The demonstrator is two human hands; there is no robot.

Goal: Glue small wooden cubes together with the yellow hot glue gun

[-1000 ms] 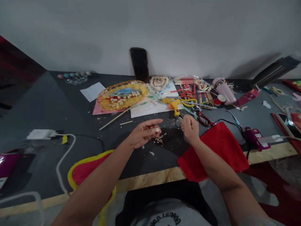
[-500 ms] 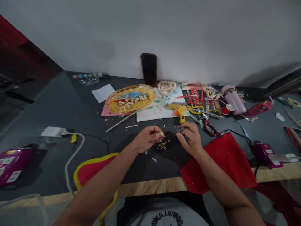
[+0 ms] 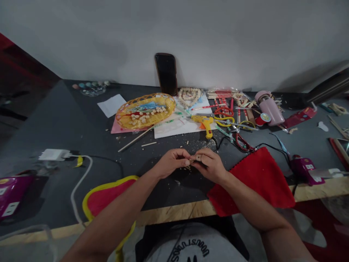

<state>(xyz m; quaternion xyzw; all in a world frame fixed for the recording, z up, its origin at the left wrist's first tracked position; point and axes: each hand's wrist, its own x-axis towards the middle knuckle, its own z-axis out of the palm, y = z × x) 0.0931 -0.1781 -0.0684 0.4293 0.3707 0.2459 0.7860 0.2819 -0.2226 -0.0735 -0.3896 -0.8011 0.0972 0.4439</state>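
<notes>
My left hand point(image 3: 173, 163) is closed in a pinch on a small pale wooden piece point(image 3: 191, 159). My right hand point(image 3: 211, 164) meets it there, thumb and fingers pressed together at the same spot; what its fingertips grip is too small to make out. Under the two hands lies a little pile of cut wooden bits point(image 3: 187, 167), mostly covered by the fingers. Just beyond, a yellow glue gun point(image 3: 206, 124) rests on its side with its black cord trailing right. Wood crumbs are scattered over the dark table between it and my hands.
Behind are a yellow woven basket point(image 3: 160, 119) with small flower-like pieces, a heart-shaped beige item point(image 3: 190, 96) and a propped phone point(image 3: 167, 74). Scissors point(image 3: 224, 121), a pink bottle point(image 3: 271, 110) and red felt point(image 3: 255, 183) are to the right. A white charger point(image 3: 53, 154) lies left.
My right hand has moved left and now meets my left hand at the small wooden piece. The hands were apart before, with the pile of bits showing between them. The view has shifted slightly.
</notes>
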